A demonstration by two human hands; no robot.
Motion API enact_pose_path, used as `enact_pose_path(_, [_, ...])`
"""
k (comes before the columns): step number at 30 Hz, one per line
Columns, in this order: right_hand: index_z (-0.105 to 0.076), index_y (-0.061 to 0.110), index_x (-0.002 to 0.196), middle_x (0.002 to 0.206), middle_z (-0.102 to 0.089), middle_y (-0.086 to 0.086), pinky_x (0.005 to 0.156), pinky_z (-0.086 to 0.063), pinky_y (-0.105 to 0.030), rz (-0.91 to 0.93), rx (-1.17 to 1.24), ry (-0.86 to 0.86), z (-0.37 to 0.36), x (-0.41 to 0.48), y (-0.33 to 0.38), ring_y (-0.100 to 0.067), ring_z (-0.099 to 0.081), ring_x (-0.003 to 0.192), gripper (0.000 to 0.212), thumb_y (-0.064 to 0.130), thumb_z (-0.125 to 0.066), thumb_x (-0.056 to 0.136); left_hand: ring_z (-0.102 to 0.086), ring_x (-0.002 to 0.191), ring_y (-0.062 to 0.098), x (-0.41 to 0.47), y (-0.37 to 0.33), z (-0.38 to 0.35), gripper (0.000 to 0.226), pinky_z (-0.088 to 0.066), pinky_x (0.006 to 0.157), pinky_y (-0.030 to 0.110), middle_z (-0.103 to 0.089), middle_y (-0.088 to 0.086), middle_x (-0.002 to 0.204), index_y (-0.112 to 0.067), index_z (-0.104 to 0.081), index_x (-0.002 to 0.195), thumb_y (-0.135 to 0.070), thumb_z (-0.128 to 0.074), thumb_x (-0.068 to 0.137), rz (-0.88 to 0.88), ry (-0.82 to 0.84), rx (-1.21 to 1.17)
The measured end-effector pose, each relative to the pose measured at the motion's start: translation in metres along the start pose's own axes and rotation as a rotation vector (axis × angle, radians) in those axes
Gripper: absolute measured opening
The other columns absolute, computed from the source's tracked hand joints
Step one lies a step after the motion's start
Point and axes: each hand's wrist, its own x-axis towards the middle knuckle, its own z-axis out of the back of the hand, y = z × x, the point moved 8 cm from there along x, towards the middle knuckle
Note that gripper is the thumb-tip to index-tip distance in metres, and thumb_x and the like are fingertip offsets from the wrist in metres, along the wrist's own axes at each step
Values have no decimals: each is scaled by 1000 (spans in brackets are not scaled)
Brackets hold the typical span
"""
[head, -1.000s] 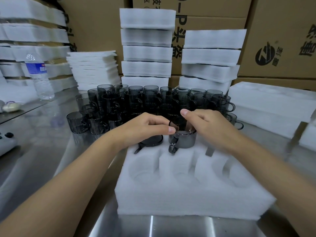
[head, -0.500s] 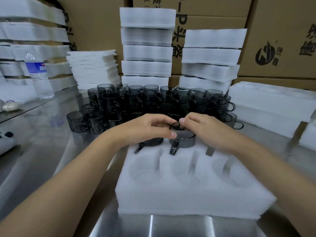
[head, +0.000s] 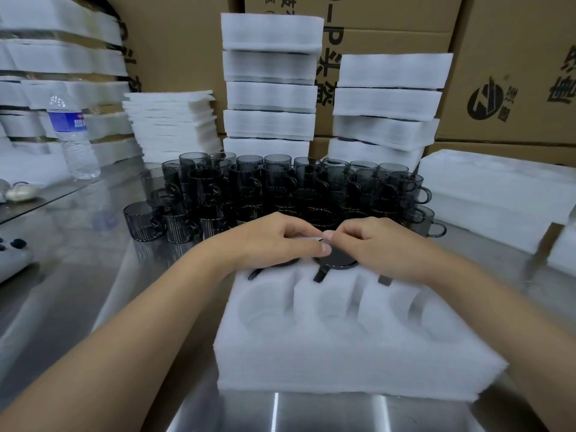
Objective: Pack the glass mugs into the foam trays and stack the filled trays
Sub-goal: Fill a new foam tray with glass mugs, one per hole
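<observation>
A white foam tray (head: 343,357) lies on the steel table right in front of me. A dark glass mug (head: 338,260) sits upside down in the middle pocket of its far row, handle toward me. My left hand (head: 274,241) and my right hand (head: 383,247) meet over it, fingertips and thumb pressed on its base. Each hand also covers a neighbouring far pocket; a dark handle (head: 384,279) pokes out under the right one. The near row of pockets (head: 330,310) holds nothing.
Several loose dark mugs (head: 280,188) crowd the table behind the tray. Two stacks of filled trays (head: 269,88) (head: 386,101) stand against cardboard boxes. Foam sheets (head: 171,123) and a water bottle (head: 73,135) are at the left, more foam trays (head: 492,194) at the right.
The middle mug has sunk from standing proud of the tray into its pocket. Both hands moved down with it and closed together over its base.
</observation>
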Motion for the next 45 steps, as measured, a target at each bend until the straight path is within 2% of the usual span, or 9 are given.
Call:
enact_pose_path(5, [-64,30,71,45,-50,17,45,-52,-27,-4,-53,3,1,0,0,-17,-64,53,40,55,-42,94,-63,95,0,1,2,0,29,-50,93,35,-69,-23,100,-47,-66,104,-58,-58,78,32,-35,100])
enact_pose_path(10, [-58,37,61,46,-48,14,45,-48,-24,13,-76,10,1,1,-1,-11,-57,45,41,54,-42,94,-65,89,0,0,2,4,20,-53,87,33,-70,-22,94,-46,-69,98,-55,-59,83,8,-91,103])
enact_pose_path(13, [-61,32,71,59,-53,10,51,-51,-28,6,-94,19,0,1,-1,-12,-60,51,39,56,-41,94,-63,71,3,-4,-1,24,22,-50,67,30,-70,-16,73,-37,-71,77,-54,-60,83,-27,-358,93])
enact_pose_path(15, [-63,30,79,66,-56,6,54,-53,-30,-11,-98,29,-1,0,-2,-13,-62,53,38,57,-40,94,-62,72,3,-12,0,47,18,-46,66,25,-66,-18,68,-36,-67,70,-48,-61,83,-5,-626,206])
enact_pose_path(17, [-62,29,79,64,-54,8,55,-53,-30,-19,-101,35,-1,-1,-3,-10,-60,50,39,58,-39,93,-61,88,10,-27,2,71,7,-45,71,27,-66,-18,85,-36,-68,82,-41,-63,81,43,-881,378])
enact_pose_path(19, [-60,29,76,62,-51,9,55,-53,-29,-20,-107,37,-1,-1,-3,-9,-58,48,39,58,-39,93,-52,109,20,-35,12,90,30,-43,83,35,-61,-5,114,-28,-66,108,-36,-66,79,115,-1005,507])
enact_pose_path(22, [-60,30,76,62,-51,9,55,-51,-28,-21,-111,34,-2,-1,-3,-9,-58,49,38,57,-40,94,-39,122,28,-40,37,109,65,-39,95,41,-47,5,133,-18,-50,133,-42,-70,76,274,-990,583])
enact_pose_path(26, [-61,29,80,64,-53,7,55,-51,-28,-18,-107,41,-2,-1,-2,-9,-58,49,37,57,-39,94,-33,128,31,-35,60,111,81,-36,100,42,-43,6,141,-15,-40,142,-51,-71,76,395,-869,628])
enact_pose_path(45, [-62,29,84,64,-52,8,62,-58,-36,-45,-99,63,-3,-3,-1,-13,-59,52,36,56,-40,94,-44,119,28,-35,48,108,52,-43,86,40,-53,8,125,-17,-55,129,-34,-70,83,309,-892,640])
